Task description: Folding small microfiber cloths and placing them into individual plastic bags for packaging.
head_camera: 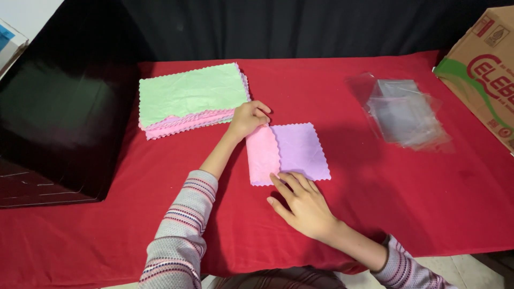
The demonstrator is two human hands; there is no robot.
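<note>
I had my left hand point(248, 119) curled on the top edge of the pink cloth point(262, 155), fingers pinching it. My right hand point(300, 203) lay flat, fingers spread, tips touching the lilac cloth point(301, 149) overlapping the pink one, mid red table point(375, 214). Green-topped cloth stack point(190, 99) sat just left; clear bags point(404, 112) well right.

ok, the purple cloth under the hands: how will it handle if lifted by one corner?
Probably floppy: the purple cloth lies thin and flat, draped over the pink cloth. Likely very light. It may drag rather than glide on the red table cover.
</note>
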